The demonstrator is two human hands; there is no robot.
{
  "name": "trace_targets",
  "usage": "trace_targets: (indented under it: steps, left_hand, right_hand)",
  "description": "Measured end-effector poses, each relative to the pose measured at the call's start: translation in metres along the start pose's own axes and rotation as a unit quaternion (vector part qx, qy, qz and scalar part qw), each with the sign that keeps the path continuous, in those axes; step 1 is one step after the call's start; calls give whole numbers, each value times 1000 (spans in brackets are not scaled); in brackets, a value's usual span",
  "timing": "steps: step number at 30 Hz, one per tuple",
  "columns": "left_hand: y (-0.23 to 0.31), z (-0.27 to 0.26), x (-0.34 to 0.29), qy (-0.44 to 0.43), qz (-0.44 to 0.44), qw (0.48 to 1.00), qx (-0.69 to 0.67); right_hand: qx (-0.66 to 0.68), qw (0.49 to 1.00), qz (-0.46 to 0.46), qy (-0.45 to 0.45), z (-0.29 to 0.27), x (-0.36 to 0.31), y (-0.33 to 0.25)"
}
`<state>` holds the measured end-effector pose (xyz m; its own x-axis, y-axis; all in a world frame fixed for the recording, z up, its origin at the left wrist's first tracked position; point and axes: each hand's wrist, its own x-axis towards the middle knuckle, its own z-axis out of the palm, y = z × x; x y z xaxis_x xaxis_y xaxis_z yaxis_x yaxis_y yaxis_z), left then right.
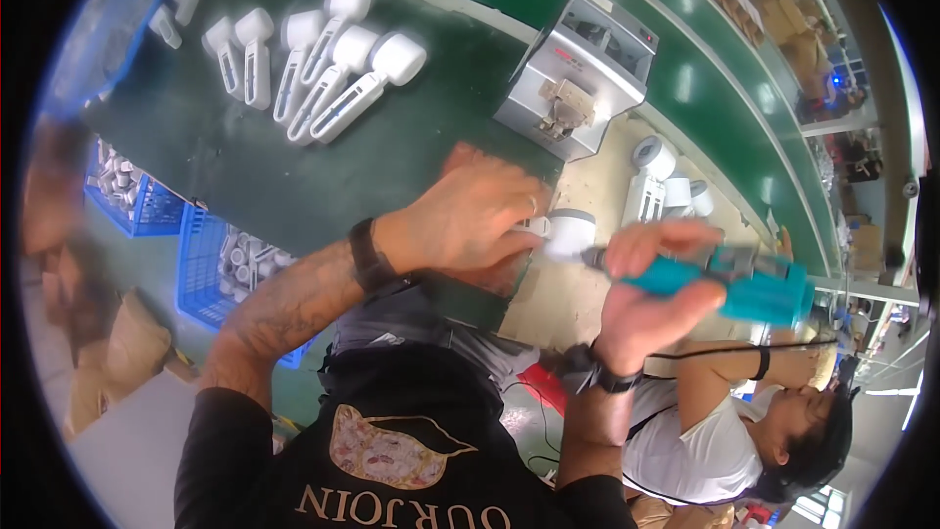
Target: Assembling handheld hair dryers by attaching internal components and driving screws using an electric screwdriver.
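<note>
My left hand (470, 216) is closed on a white plastic part with a round, cup-like head (571, 232), holding it low over the right end of the table. Most of that part's handle is hidden under my fingers. A brownish-red pad (504, 279) lies beneath this hand. In my right hand (636, 289), fingers wrapped round it, is a teal power screwdriver (769, 292), held sideways. Its dark tip points left at the part's round head and is close to it; whether they touch I cannot tell. The right hand and tool are somewhat blurred.
Several similar white parts (367, 88) lie on the green table (343, 181) at the far left; others (651, 171) stand at the right. A grey machine (583, 73) sits at the back. Blue crates (201, 264) with small parts are below left. A co-worker (720, 431) sits at right.
</note>
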<state>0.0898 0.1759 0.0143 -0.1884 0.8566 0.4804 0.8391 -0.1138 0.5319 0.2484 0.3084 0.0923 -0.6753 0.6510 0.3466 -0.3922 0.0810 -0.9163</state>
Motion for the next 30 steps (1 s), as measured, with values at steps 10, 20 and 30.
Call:
trace_targets:
  steps: [10,20,30]
  left_hand:
    - [-20,-2,-4,-35,12,999,-33]
    - [-18,3,-3,-49,-75,995,-42]
    - [-18,4,-4,-12,-48,998,-26]
  right_hand:
    - [-126,988,-70,49,46,106,52]
    - [-133,985,-113,-4,47,113,83]
    - [-74,997,-13,20,27,41,36]
